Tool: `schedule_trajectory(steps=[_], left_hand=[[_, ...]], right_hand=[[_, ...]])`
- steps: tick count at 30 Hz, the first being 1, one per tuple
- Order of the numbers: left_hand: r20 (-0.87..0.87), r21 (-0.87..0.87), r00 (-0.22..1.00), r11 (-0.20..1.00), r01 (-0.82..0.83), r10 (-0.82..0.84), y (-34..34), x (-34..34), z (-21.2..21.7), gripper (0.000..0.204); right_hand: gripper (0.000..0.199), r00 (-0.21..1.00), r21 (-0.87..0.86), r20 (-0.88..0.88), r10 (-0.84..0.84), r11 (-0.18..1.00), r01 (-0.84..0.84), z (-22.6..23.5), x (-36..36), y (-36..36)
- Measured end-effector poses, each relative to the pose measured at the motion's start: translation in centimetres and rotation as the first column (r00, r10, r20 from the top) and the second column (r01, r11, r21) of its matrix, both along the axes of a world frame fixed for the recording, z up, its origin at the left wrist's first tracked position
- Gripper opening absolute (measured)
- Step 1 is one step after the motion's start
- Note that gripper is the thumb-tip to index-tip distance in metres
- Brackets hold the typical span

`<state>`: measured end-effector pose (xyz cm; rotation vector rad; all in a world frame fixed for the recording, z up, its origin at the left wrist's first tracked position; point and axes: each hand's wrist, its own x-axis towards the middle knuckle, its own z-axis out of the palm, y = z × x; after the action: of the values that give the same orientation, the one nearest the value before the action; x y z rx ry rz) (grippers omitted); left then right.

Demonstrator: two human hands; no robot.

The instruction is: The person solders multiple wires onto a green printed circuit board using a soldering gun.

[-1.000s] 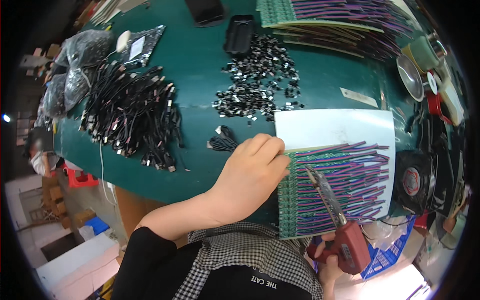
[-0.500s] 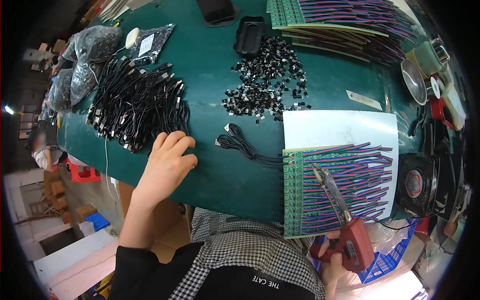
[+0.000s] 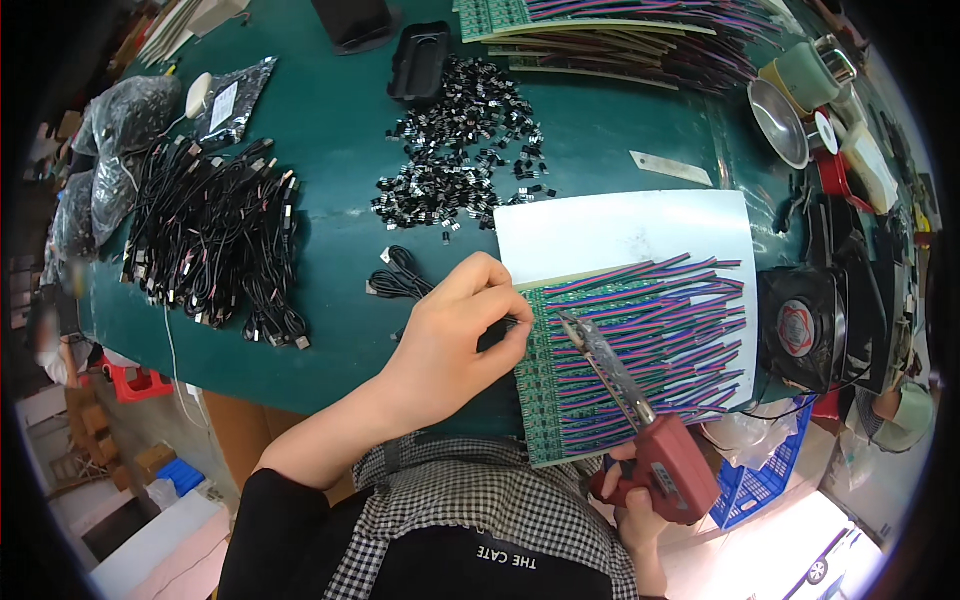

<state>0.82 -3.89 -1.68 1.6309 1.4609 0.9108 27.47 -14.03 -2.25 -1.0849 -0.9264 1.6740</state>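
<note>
Circuit board panel (image 3: pixel 560 380) with its rows of coloured wires (image 3: pixel 670 330) lies flat on a white sheet (image 3: pixel 620 225), right between our two hands and close to our chest. Our left hand (image 3: pixel 450 345) rests at the panel's left edge, fingers curled and pinched close together over something dark and small; what exactly sits under the fingertips we cannot tell. Our right hand (image 3: pixel 635 500) is wrapped tight round the red grip of a soldering iron (image 3: pixel 625 390), whose tip slants up and left and ends just right of our left fingertips, over the board's left column of pads.

To do this joint well, we judge that the left hand should press the part down steadily and stay clear of the hot tip, since the two are very near. The iron should touch pad and wire end together, briefly. We should keep the neighbouring wires from being brushed by the barrel, which lies across them.

Beyond the left hand, a loose black cable (image 3: pixel 400 275) waits; further out lie a pile of small black parts (image 3: pixel 460 150) and a heap of black cables (image 3: pixel 210 240). A small black fan (image 3: pixel 800 330) stands just beyond the right hand.
</note>
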Motion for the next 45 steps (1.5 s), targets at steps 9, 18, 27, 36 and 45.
schedule_trajectory(steps=[9,18,27,36,45], left_hand=[[-0.156,0.119,0.988,0.993,0.026,-0.007,0.3,0.5,-1.0,0.016],[-0.365,0.317,0.924,0.948,0.009,0.113,0.1,-0.5,-0.1,0.019],[-0.069,0.076,0.995,0.995,-0.071,0.076,-0.2,-0.8,0.2,0.011],[-0.180,0.075,0.983,0.996,0.055,-0.041,-0.3,-1.1,0.3,0.012],[-0.259,0.112,0.963,0.988,0.110,-0.078,0.1,-1.0,0.7,0.012]], right_hand=[[0.054,0.998,-0.026,0.027,0.057,0.998,-0.056,-0.5,0.8,-0.5],[0.058,0.999,-0.010,-0.031,0.010,1.000,-0.010,-0.8,0.7,-0.5],[0.060,0.999,-0.007,-0.035,0.015,1.000,-0.015,-0.5,0.7,-0.6],[0.056,0.999,0.003,-0.034,0.027,1.000,-0.027,-0.3,0.5,-0.4],[0.058,1.000,-0.011,-0.017,0.021,1.000,-0.021,-0.3,0.5,-0.4]])
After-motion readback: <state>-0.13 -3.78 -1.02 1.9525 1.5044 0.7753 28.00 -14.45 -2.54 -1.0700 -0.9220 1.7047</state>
